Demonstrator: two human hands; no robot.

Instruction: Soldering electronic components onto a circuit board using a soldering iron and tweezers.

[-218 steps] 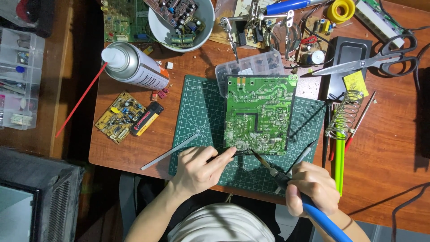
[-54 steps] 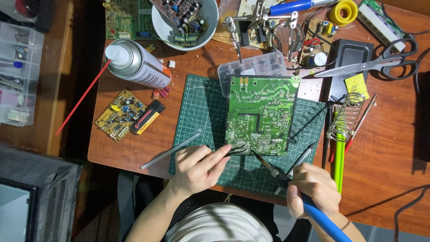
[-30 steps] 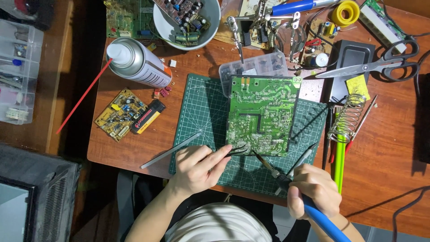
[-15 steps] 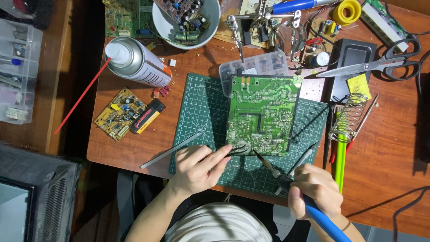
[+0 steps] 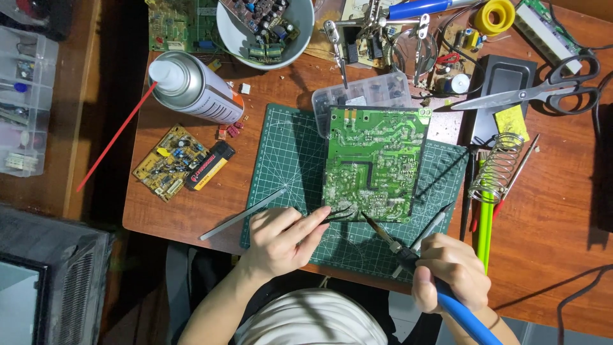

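Brown wooden desk (image 5: 191, 211) carries a green cutting mat (image 5: 287, 160), and on the mat lies a green circuit board (image 5: 373, 163), solder side up. At the board's near edge, the left hand (image 5: 278, 239) pinches black tweezers (image 5: 335, 214) whose tips touch the board. Just right of them, the right hand (image 5: 450, 271) is closed around a blue-handled soldering iron (image 5: 415, 262), its tip meeting the same edge. Left of the board lie a spray can (image 5: 195, 86) and a small yellow circuit board (image 5: 167, 163); scissors (image 5: 536, 92) lie to the right.
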